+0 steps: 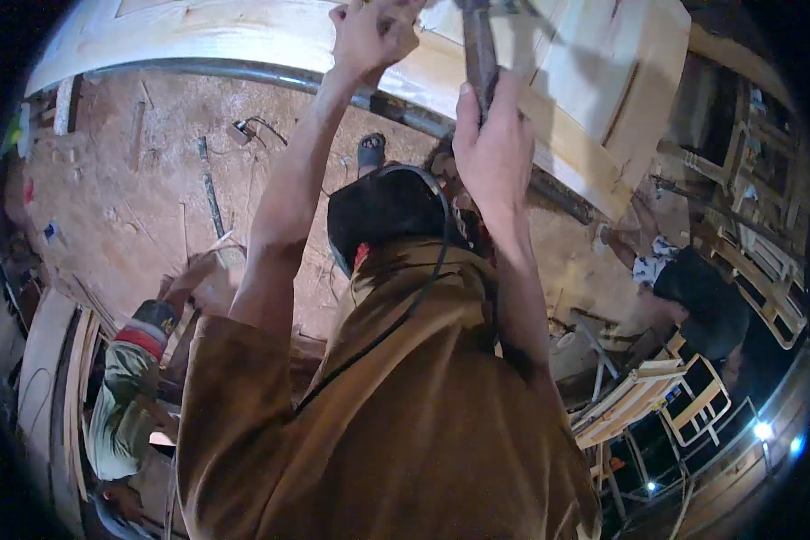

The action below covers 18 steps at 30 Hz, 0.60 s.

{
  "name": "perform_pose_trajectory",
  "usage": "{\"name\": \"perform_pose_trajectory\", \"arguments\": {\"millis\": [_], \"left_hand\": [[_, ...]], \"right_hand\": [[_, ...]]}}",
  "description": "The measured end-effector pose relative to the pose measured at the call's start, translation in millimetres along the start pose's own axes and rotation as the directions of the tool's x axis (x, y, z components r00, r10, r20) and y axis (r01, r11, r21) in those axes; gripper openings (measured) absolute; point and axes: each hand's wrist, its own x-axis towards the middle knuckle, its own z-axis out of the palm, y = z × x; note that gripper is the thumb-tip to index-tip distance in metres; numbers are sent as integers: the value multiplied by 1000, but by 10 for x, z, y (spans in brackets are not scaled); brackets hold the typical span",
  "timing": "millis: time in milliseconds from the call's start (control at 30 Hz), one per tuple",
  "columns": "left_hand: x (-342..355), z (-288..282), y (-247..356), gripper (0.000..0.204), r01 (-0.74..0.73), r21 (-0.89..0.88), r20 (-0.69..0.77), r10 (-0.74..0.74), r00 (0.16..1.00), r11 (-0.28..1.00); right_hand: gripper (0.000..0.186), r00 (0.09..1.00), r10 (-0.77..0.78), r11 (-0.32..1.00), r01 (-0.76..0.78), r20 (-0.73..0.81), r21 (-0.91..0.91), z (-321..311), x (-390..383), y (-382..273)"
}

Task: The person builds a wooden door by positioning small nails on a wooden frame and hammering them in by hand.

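A pale wooden panel [567,99], with framed sections like a door, lies across the top of the view. My left hand [375,38] is over its near edge, fingers curled closed; whatever they hold is too small or cut off to name. My right hand [497,144] is wrapped round a hammer [480,49] by its dark handle. The hammer points away from me over the panel, and its head is partly cut off at the top edge.
A dark metal pipe [306,83] runs under the panel's near edge. Two people [121,405] [704,301] work low at left and right. Wooden frames [643,400] stand at lower right, long boards [49,360] at left. A corded black device [241,132] lies on the dirt floor.
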Motion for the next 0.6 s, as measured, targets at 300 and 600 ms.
{"name": "perform_pose_trajectory", "arguments": {"millis": [300,600], "left_hand": [[115,99,18,29,161,-649,-114,-304,946,743],[-7,117,-116,33,121,-671,-95,-247,964,731]], "right_hand": [[31,997,77,997,-77,-5,-29,183,-8,59],[37,980,156,987,-151,120,-55,332,59,27]]}}
